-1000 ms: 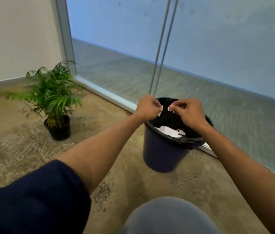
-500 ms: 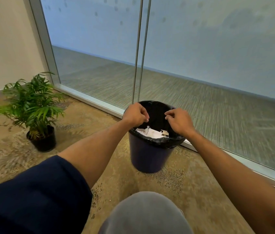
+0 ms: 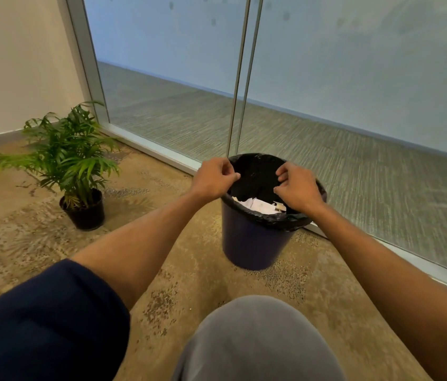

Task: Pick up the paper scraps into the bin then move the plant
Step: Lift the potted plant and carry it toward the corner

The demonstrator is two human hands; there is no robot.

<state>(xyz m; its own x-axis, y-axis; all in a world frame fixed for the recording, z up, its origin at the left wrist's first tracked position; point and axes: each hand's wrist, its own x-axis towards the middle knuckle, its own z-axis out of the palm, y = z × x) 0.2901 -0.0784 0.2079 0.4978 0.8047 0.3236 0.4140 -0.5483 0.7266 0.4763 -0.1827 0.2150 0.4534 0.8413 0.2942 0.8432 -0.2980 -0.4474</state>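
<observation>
Fingers curled in toward the palms with nothing visible between them, a person's left hand (image 3: 214, 178) and right hand (image 3: 297, 188) hover over the open mouth of a bin (image 3: 255, 243), the left above its near-left rim, the right above its right side. The thumb and fingertips of each hand are drawn close together; no scrap of paper can be made out in either grip. Both bare forearms reach forward from the bottom of the frame, the left emerging from a dark navy sleeve (image 3: 43, 323), with a grey-clad knee (image 3: 258, 342) in the foreground between them.

The bin is dark blue with a black liner (image 3: 260, 171) folded over its rim, standing upright on a mottled tan floor (image 3: 189, 270) just beside the metal sill of a glass wall (image 3: 354, 64). White paper scraps (image 3: 258, 205) lie inside it, visible below the hands against the black liner.

The plant (image 3: 65, 155), a small green palm in a black pot (image 3: 86, 213), stands upright on the floor well to the left of the bin, near the corner where a cream wall (image 3: 19, 64) meets the glass. A thin vertical seam in the glazing rises directly behind the bin. Beyond the glass a striped grey-green carpet (image 3: 326, 149) stretches away
</observation>
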